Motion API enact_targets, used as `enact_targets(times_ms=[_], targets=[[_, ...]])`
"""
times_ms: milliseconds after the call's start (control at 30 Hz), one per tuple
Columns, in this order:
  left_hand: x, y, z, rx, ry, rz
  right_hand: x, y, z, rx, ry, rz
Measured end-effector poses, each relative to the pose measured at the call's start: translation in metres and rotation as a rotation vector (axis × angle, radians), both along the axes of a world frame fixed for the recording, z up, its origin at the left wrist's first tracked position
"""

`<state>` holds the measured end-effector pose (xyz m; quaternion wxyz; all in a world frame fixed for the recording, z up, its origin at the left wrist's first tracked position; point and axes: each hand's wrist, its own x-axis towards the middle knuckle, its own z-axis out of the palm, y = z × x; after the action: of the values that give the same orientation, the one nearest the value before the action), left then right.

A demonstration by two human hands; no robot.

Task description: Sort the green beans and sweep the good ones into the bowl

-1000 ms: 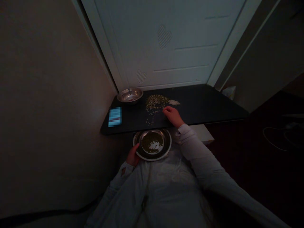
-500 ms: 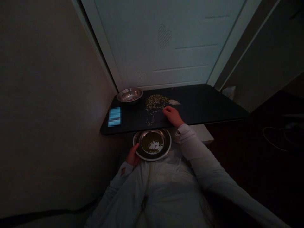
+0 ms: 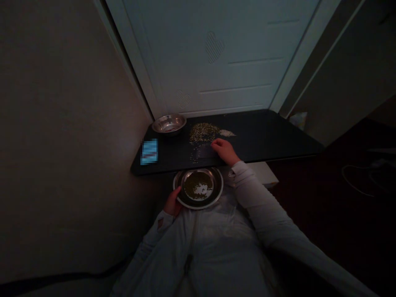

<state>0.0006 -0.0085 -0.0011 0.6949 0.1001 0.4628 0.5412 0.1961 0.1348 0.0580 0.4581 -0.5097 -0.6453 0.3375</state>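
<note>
The near bowl (image 3: 218, 185) is round, shiny steel with a wide pale rim. Small green grains (image 3: 192, 186) spread over its bottom in a broad ring-like patch, with bare metal shining through right of the middle. It sits at the near edge of the dark worktop (image 3: 266, 134), low against the person's light jacket (image 3: 216, 239). On the worktop, left of the middle, lies a mixed pile (image 3: 204, 132) of green and pale grains, loosely scattered on its near side; a smaller pale heap (image 3: 227, 133) adjoins it on the right.

The left hand (image 3: 173, 202) grasps the near bowl by its left side, thumb over the rim, the other fingers hidden below. The right hand (image 3: 225, 152) rests at the worktop just near of the piles, fingers curled inward; whether it pinches anything I cannot tell. A faint see-through patch (image 3: 204, 152) beside its fingertips is hard to make out. The blue rectangle (image 3: 149, 152) at the left is pixelated, and a white box (image 3: 264, 174) is partly covered by the worktop and the right sleeve.

Counted: two steel bowls, the far bowl (image 3: 170, 123) standing at the far left; two heaps; one blue rectangle; one white box.
</note>
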Motion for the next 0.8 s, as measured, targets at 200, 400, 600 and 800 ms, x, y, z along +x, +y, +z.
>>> enact_targets(times_ms=[200,400,600,800], targets=[[0.0008,0.0000,0.0007,0.000,0.012,0.008,-0.0006,-0.0012,-0.0003,0.018,-0.030,0.009],[0.0004,-0.0004,-0.0008,-0.013,0.003,0.008,0.0002,-0.0010,0.0006,0.018,-0.007,-0.028],[-0.0018,0.0010,-0.0054,-0.013,-0.001,0.011,0.0000,-0.0023,0.0021,0.007,-0.010,0.017],[-0.0018,-0.0001,-0.0042,-0.002,-0.012,-0.001,-0.0003,-0.0018,0.0008,-0.002,-0.018,0.039]])
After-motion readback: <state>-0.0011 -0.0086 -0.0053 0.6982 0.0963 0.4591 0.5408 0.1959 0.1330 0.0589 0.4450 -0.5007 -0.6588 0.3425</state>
